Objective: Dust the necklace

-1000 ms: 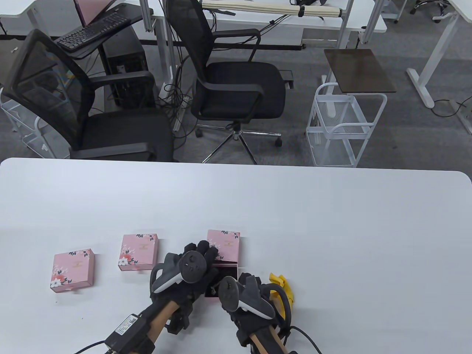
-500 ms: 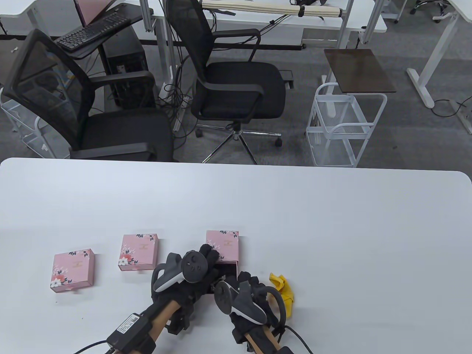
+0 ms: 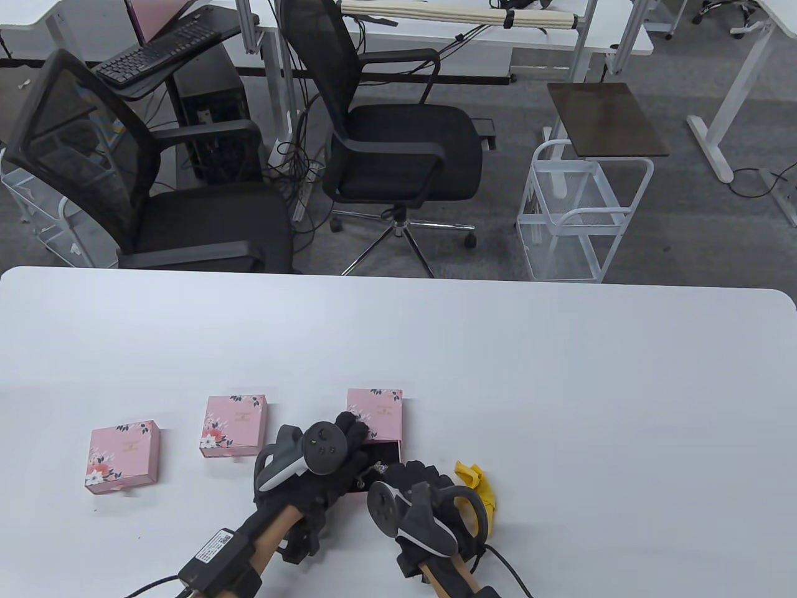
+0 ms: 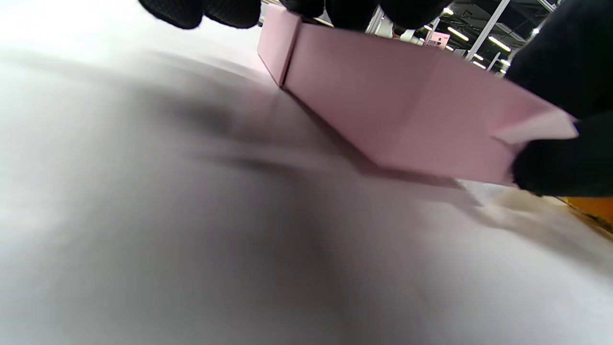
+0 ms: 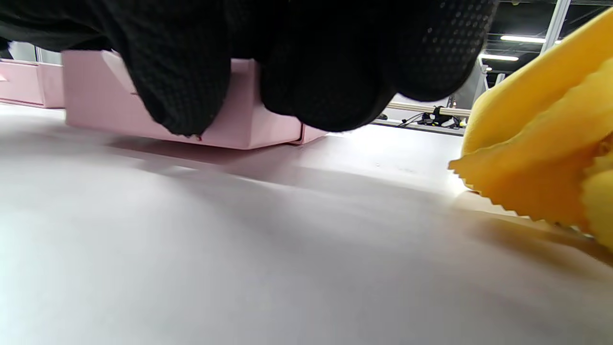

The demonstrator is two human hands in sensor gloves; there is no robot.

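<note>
The left hand [image 3: 324, 458] rests on the left edge of the open box [image 3: 377, 464], its fingers reaching over the rim toward twelve o'clock, near the lid; whether they clamp the rim or only press on it cannot be told from the table view, and the left wrist view shows just dark fingertips above the pink wall. The right hand [image 3: 423, 492] sits at the box's five o'clock corner with fingers curled down toward the dark lining, but what they pinch, if anything, is hidden by the glove. The necklace [image 3: 368, 471] shows as a small silvery glint on the black lining between the two hands, seemingly in the box and not lifted out. The lid [image 3: 375, 412] lies at twelve o'clock, touching the box. A yellow cloth [image 3: 478, 486] lies crumpled just beside the right hand at three o'clock, untouched. Two closed pink boxes [image 3: 234, 425] stand well apart at nine o'clock on the white table [image 3: 560, 386]. The step in hand looks like fetching the necklace out; next likely comes a delicate pinch on the fine chain, then taking up the cloth to wipe it.
</note>
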